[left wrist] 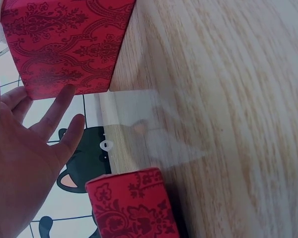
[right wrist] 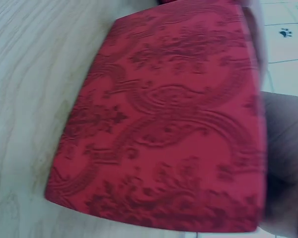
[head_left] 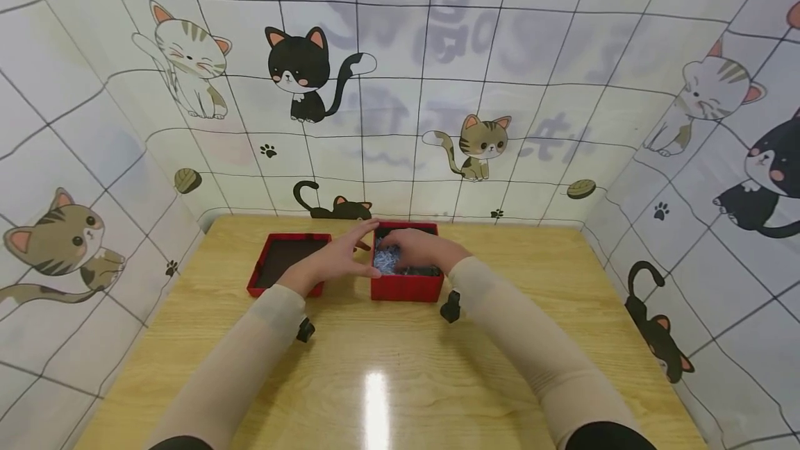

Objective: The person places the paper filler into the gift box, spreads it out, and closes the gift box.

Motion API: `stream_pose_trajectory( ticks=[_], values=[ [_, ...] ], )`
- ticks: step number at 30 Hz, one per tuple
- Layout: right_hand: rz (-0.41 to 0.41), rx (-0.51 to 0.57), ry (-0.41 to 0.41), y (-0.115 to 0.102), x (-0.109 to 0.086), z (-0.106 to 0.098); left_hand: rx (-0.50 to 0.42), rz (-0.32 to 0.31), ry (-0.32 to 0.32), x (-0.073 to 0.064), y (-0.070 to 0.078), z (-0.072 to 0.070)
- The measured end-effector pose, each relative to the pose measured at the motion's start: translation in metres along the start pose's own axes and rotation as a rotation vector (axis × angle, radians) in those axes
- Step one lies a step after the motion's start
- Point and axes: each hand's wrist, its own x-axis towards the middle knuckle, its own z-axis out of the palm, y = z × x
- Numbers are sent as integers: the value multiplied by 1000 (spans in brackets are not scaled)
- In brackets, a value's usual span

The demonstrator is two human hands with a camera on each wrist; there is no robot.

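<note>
A red box [head_left: 406, 289] with a dark damask pattern stands on the table, its top uncovered. Pale bluish shredded filler [head_left: 386, 257] lies inside. My left hand [head_left: 334, 255] is at the box's left side, fingers spread and fairly straight; the left wrist view shows the fingertips against the patterned wall [left wrist: 69, 44]. Over the right rim, my right hand [head_left: 425, 250] reaches into the box, its bent fingers at the filler. The box wall [right wrist: 174, 119] hides those fingertips in the right wrist view. Left of the box lies a red lid [head_left: 287, 259], its dark inside facing up.
The wooden table [head_left: 500, 394] extends in front of and beside the box. White cloth [head_left: 400, 103] with cartoon cats and grid lines encloses the back and sides. A small black device [head_left: 450, 307] sits at the right wrist, and another [head_left: 305, 330] at the left.
</note>
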Motion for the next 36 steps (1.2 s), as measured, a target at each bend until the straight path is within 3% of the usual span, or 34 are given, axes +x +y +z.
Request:
stream_pose_trajectory(
  ticks=[8,15,18,23,27,33,36],
  values=[
    [47,73,150,-13,-7,-4,-1,-21,6,-2,0,-1],
    [237,-23,124,-23,5,18,-6,21,10,0,-1,0],
    [274,-40,132,-23,10,27,-4,19,6,0,-2,0],
    [254,-94,142,-21,16,31,-18,3,7,0,-1,-1],
    [212,-77,117,-16,13,26,-21,11,6,0,-1,0],
    [145,52,85,-16,-7,0,-12,14,1,0,-4,1],
    [106,34,69,-18,-19,-18,-14,-2,6,1,-4,1]
  ],
)
